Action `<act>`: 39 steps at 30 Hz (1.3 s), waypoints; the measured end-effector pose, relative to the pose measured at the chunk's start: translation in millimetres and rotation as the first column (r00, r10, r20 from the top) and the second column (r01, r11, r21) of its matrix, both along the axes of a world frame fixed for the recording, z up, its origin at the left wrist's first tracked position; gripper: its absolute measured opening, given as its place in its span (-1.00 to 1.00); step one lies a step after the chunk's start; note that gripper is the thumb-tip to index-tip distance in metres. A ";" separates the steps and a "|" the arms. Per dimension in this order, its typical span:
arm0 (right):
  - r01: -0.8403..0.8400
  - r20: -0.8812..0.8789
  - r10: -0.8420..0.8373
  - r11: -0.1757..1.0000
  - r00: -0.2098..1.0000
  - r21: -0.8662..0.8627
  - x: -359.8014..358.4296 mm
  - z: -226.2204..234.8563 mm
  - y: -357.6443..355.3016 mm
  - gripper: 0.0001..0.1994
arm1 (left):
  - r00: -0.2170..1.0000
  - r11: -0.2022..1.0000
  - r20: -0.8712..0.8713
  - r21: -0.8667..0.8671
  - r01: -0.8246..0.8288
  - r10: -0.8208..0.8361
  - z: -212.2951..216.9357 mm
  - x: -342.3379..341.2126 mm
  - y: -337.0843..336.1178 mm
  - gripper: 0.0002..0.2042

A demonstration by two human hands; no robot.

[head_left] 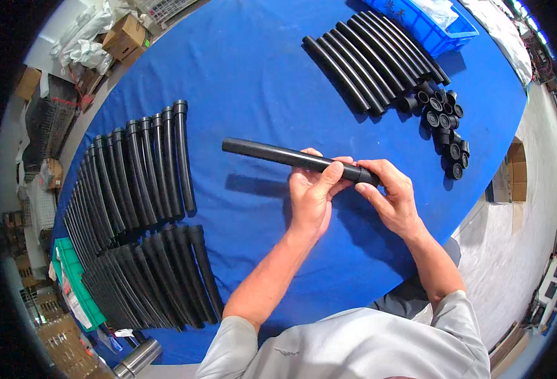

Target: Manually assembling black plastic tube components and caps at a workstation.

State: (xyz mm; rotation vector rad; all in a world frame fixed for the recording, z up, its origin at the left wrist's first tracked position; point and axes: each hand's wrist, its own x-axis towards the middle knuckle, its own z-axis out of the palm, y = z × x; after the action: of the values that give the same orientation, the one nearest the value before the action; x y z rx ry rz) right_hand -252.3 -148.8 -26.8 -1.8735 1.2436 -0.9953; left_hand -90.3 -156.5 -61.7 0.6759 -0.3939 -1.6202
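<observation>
A straight black tube (266, 151) is held up over the blue cloth, slanting from upper left down to the right. My left hand (313, 196) is closed round its middle, thumb along the near side. At the tube's right end sits a black end cap (368, 177), gripped between the thumb and fingers of my right hand (393, 194). The cap covers the tube's tip; how far the tube goes into it is hidden. Beyond my right hand lies a loose pile of black end caps (444, 120), beside a row of bare black tubes (376, 60).
Two rows of black tubes lie on the left: the farther row of capped tubes (142, 170) and a nearer row (171, 278). A blue crate (442, 39) stands at the far right, a green tray (79, 290) at the left edge. A metal cylinder (138, 359) is at the lower left.
</observation>
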 end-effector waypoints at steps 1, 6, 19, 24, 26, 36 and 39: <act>0.001 -0.001 -0.001 1.000 1.000 0.000 -1.1 1.2 -0.4 -0.67 | 1.000 1.000 -0.004 -0.013 0.026 -0.026 -2.5 1.0 -1.1 -0.76; 0.031 0.060 -0.032 0.999 0.998 0.025 2.9 -3.1 2.0 -0.67 | 1.000 1.000 0.016 -0.004 0.013 -0.013 -4.2 0.0 -0.4 -0.76; 0.052 0.035 -0.053 0.998 0.998 0.018 7.9 -1.1 1.8 -0.68 | 0.998 1.000 -0.055 0.002 0.026 -0.026 -3.4 -0.4 0.3 -0.77; 0.005 0.067 -0.004 1.000 0.998 -0.003 5.9 -0.8 -0.8 -0.70 | 0.997 0.999 -0.076 0.037 0.032 -0.029 -2.2 1.7 1.9 -0.80; -0.002 0.087 0.000 1.000 0.996 0.013 5.3 -0.8 -0.9 -0.70 | 0.998 1.000 -0.049 0.005 0.028 -0.028 -3.9 0.1 2.1 -0.81; 0.031 0.120 -0.030 0.999 0.992 -0.010 13.7 -3.8 -0.4 -0.71 | 0.995 0.998 -0.097 0.053 -0.031 0.036 6.1 -0.4 2.1 -0.81; 0.018 0.122 -0.016 1.000 0.992 -0.019 8.2 -4.2 -2.0 -0.69 | 0.995 0.997 -0.101 0.072 -0.001 0.008 8.7 1.9 0.4 -0.81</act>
State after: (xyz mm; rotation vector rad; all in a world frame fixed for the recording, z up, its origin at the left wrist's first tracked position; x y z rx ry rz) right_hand -244.1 -150.7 -31.0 -1.7914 1.1834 -1.1184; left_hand -88.4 -156.0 -53.0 0.6457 -0.2611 -1.6630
